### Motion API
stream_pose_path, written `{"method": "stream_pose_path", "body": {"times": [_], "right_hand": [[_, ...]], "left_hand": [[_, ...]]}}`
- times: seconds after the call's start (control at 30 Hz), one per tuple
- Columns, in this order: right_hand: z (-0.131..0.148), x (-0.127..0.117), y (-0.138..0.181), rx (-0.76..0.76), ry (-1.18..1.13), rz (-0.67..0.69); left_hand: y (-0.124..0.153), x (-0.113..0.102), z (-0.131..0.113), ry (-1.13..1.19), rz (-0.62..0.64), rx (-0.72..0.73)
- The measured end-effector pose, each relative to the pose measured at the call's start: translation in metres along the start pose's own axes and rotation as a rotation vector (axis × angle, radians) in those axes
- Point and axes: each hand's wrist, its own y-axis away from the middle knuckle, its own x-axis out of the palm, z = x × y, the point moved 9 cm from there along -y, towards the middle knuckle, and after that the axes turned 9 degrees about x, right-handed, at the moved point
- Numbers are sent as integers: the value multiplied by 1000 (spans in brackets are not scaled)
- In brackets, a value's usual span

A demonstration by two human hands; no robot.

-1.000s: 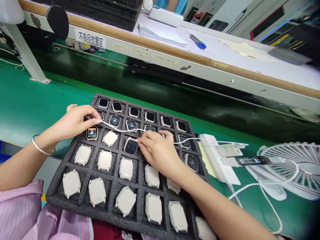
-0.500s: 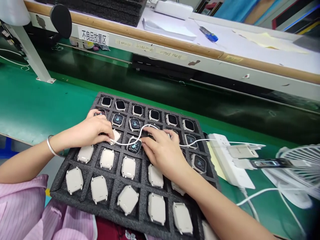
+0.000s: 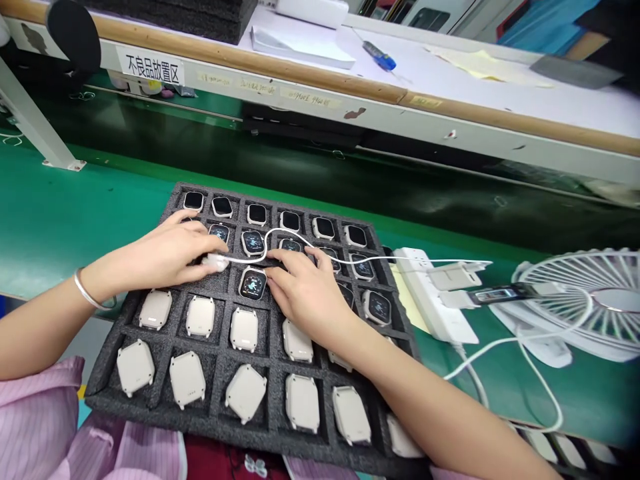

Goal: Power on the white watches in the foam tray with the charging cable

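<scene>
A dark foam tray (image 3: 200,417) holds rows of smartwatches, some with lit screens up, others lying with pale backs up. My left hand (image 3: 177,250) pinches the end of a white charging cable (image 3: 245,259) above a tray pocket. A blurred pale piece shows at its fingertips; whether it is a plug or a watch edge I cannot tell. My right hand (image 3: 315,287) rests over the middle pockets, fingers apart, its thumb side touching the edge of a lit smartwatch (image 3: 253,284). Its palm and wrist hide several watches beneath.
A white power strip (image 3: 435,293) with plugged-in adapters stands right of the tray, before a white fan (image 3: 595,300). Cables trail over the green bench (image 3: 35,227). A shelf (image 3: 400,100) behind carries paper, a blue-handled screwdriver (image 3: 379,56) and dark foam (image 3: 175,17).
My left hand has risen slightly with the cable end, and the pale piece left its pocket. The whole view shifted, moving the scene leftward. My right hand stays by the same lit watch.
</scene>
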Motion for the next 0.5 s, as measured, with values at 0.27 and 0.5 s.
{"method": "stream_pose_path", "body": {"times": [0.27, 0.5], "right_hand": [[3, -3, -1, -8, -6, -51], [3, -7, -1, 8, -18, -77]], "left_hand": [[4, 17, 18, 284, 108, -156], [1, 23, 17, 291, 196, -176]]}}
